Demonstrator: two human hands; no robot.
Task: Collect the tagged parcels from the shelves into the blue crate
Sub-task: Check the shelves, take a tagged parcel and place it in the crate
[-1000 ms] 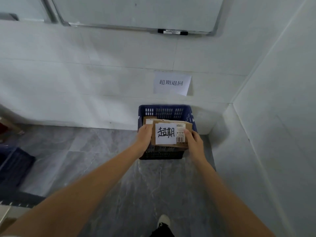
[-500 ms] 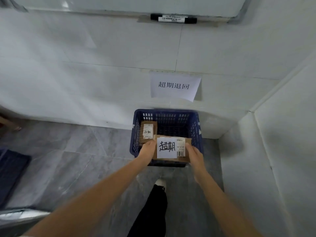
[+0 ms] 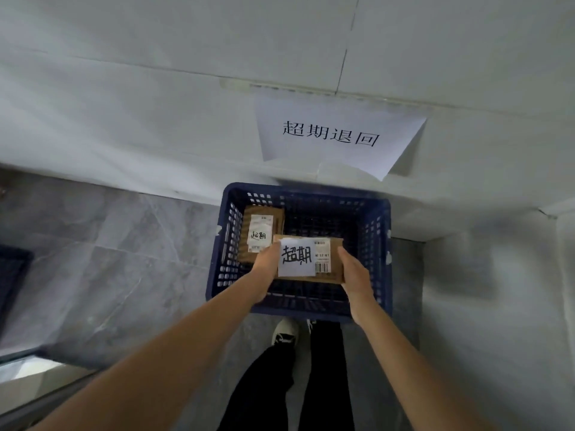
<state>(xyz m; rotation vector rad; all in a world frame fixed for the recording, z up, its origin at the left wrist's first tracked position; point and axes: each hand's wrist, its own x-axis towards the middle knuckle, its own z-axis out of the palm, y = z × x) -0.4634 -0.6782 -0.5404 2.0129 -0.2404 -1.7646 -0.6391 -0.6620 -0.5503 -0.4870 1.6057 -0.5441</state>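
Gripped at its ends by left hand (image 3: 267, 265) and right hand (image 3: 354, 273), the tagged parcel (image 3: 311, 259) has sunk lower inside the blue crate (image 3: 381, 244).

A white paper sign (image 3: 339, 136) printed with the black characters 超期退回 hangs on a white tiled wall (image 3: 155, 88), its lower right corner curling away from the surface. Below, a grey marble-patterned tile floor (image 3: 109, 269) runs up to the wall's base. A second white wall (image 3: 497, 306) closes the corner at right. A dark blue object (image 3: 12, 275), cut off by the frame, sits at far left.
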